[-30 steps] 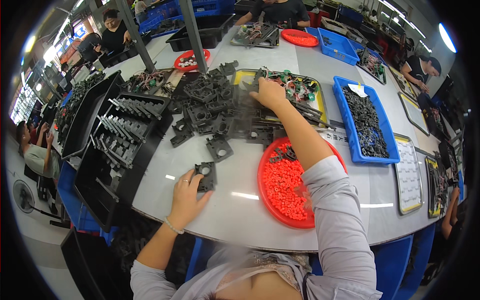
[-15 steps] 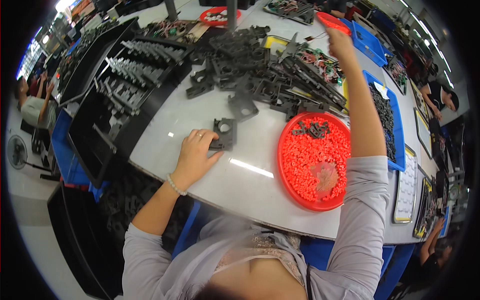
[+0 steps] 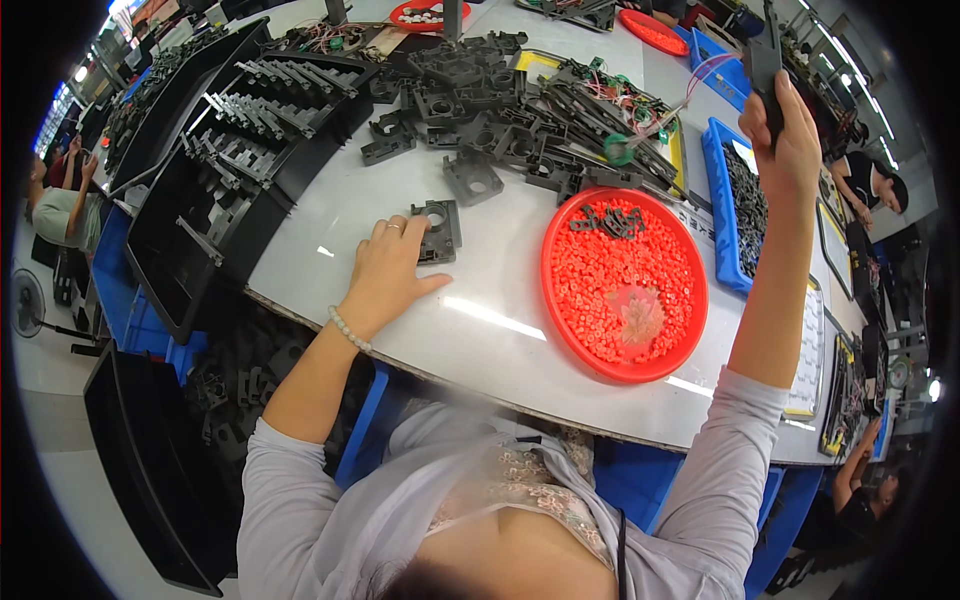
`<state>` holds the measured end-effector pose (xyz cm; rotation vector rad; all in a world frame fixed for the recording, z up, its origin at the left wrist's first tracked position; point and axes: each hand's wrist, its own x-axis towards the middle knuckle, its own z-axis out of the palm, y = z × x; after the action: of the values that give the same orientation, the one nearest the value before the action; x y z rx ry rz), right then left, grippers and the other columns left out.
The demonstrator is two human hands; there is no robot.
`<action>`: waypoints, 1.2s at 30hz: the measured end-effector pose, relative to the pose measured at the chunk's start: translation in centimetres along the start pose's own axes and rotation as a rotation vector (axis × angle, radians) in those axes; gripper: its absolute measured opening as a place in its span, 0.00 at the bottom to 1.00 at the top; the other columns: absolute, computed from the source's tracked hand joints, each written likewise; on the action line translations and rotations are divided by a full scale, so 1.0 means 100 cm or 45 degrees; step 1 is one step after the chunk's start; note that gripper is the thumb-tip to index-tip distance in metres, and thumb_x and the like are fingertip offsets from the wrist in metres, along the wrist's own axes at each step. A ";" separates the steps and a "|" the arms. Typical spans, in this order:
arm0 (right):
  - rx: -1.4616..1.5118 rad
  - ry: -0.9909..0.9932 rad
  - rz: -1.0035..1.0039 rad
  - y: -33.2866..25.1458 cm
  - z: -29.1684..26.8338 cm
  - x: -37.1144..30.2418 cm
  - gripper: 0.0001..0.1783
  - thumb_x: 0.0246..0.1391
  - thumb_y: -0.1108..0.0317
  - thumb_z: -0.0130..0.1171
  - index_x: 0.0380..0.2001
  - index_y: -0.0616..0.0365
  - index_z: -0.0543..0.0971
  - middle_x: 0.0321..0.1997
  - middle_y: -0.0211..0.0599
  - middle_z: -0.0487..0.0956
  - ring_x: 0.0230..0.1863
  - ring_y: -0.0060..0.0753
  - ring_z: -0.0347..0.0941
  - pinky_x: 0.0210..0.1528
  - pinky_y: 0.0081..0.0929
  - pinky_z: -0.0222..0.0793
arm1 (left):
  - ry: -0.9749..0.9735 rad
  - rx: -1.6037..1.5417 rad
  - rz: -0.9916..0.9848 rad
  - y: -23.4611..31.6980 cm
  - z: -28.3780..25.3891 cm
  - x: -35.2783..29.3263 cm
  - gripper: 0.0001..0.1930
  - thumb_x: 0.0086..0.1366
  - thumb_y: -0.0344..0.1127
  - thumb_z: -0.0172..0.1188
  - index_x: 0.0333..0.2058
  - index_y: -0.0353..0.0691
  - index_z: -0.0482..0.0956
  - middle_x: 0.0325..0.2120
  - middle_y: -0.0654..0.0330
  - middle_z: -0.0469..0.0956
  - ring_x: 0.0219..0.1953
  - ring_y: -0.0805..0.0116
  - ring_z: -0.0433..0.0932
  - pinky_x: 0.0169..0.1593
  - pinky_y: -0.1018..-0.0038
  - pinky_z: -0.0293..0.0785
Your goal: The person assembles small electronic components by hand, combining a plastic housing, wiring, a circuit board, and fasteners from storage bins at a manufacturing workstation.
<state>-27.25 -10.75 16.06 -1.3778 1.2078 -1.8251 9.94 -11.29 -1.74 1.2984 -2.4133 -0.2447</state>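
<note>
My left hand rests on the white table, its fingers closed on the left edge of a square black plastic bracket with a round hole; the thumb sticks out to the side. Raised at the far right, my right hand grips a long narrow black plastic strip that points upward. Red and pale wires run from near it down toward a blurred green circuit board. Behind the left hand, another black bracket lies at the edge of a heap of similar parts.
A red round tray of small red pieces and a few black clips stands right of centre. Beyond it is a blue bin of dark parts. A black crate with metal rods sits at left. Other people work on both sides.
My right hand has moved right and now holds up the black strip, with wires and a green board trailing. My left hand stays at the bracket. The whole view has shifted slightly.
</note>
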 end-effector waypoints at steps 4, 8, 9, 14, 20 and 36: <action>0.081 -0.302 0.040 -0.023 0.000 -0.059 0.20 0.60 0.62 0.45 0.50 0.66 0.68 0.20 0.31 0.71 0.17 0.14 0.59 0.21 0.14 0.54 | -0.085 -0.148 0.100 -0.017 0.006 -0.004 0.26 0.44 0.41 0.69 0.41 0.39 0.70 0.33 0.55 0.71 0.39 0.57 0.70 0.42 0.66 0.67; 0.066 -0.282 0.130 -0.028 0.011 -0.110 0.28 0.58 0.65 0.45 0.59 0.64 0.58 0.28 0.36 0.75 0.15 0.12 0.61 0.14 0.10 0.49 | -0.170 -0.377 0.037 -0.006 -0.016 -0.011 0.25 0.44 0.43 0.69 0.39 0.39 0.70 0.31 0.55 0.71 0.34 0.60 0.71 0.38 0.69 0.68; 0.059 -0.298 0.139 -0.027 0.013 -0.120 0.30 0.56 0.65 0.46 0.61 0.64 0.55 0.31 0.38 0.75 0.13 0.12 0.61 0.12 0.09 0.46 | -0.222 -0.518 -0.074 -0.003 -0.020 -0.012 0.27 0.44 0.45 0.70 0.38 0.38 0.70 0.29 0.55 0.71 0.32 0.61 0.70 0.36 0.71 0.67; 0.158 -0.287 0.295 -0.017 0.004 -0.164 0.31 0.56 0.67 0.46 0.61 0.66 0.54 0.32 0.42 0.73 0.13 0.16 0.59 0.14 0.15 0.52 | -0.046 -0.295 -0.364 -0.001 -0.013 0.001 0.27 0.43 0.52 0.71 0.26 0.33 0.70 0.26 0.52 0.70 0.28 0.61 0.69 0.32 0.72 0.66; 0.420 -0.377 0.490 -0.009 0.011 -0.187 0.24 0.56 0.66 0.48 0.55 0.64 0.64 0.31 0.36 0.75 0.17 0.17 0.63 0.18 0.14 0.52 | -0.097 -0.112 -0.216 0.014 0.002 0.009 0.30 0.40 0.56 0.71 0.16 0.34 0.67 0.21 0.52 0.68 0.27 0.59 0.67 0.29 0.69 0.65; 0.301 -0.518 0.599 0.034 0.063 -0.199 0.15 0.60 0.67 0.46 0.46 0.65 0.67 0.33 0.33 0.74 0.28 0.19 0.69 0.32 0.17 0.65 | 0.434 -1.062 -0.079 0.047 0.012 -0.019 0.36 0.41 0.28 0.72 0.47 0.37 0.58 0.26 0.60 0.73 0.31 0.69 0.74 0.38 0.75 0.71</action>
<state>-15.22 2.19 4.53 -1.1393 0.9630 -1.2414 6.81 -7.20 -1.75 0.9157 -1.6765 -0.8581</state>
